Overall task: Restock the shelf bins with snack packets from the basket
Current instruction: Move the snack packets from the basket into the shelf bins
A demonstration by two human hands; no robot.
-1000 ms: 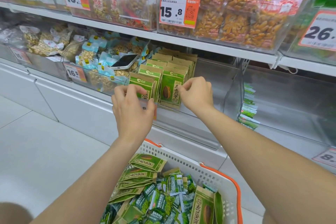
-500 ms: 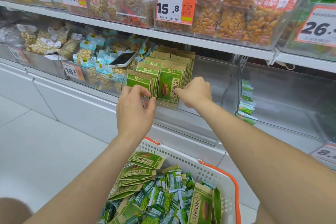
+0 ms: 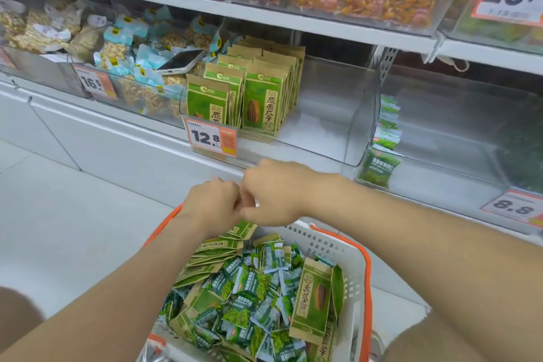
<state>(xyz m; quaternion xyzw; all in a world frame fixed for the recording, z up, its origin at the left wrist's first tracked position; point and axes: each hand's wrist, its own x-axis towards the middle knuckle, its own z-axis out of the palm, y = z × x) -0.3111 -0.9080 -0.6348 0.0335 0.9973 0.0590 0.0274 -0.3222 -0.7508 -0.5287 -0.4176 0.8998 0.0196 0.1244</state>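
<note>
Head view. Both hands hang over the far rim of the basket [image 3: 323, 244], close together, knuckles nearly touching.

- The left hand [image 3: 211, 206] has its fingers curled downward, just above a seed packet [image 3: 242, 229] at the top of the pile. With the motion blur I cannot tell whether it grips.
- The right hand [image 3: 274, 192] has its fingers curled under. It is also blurred, so the grip is not readable.
- The basket holds flat kraft-and-green packets along its left side and small green packets [image 3: 249, 282] in the middle.
- The clear shelf bin [image 3: 357, 114] above has standing packets [image 3: 260, 100] in two rows at its left end.
- The price tag [image 3: 212, 138] on the bin front reads 12.8.
- A phone [image 3: 179, 61] lies on bagged nuts in the bin to the left.
- The hands hide the basket's far-left corner.

Versus 0.5 s ago: the hands were up at the bin front, on the standing packets, and are now lowered to the basket. The price tag, then covered by the left hand, is exposed.
</note>
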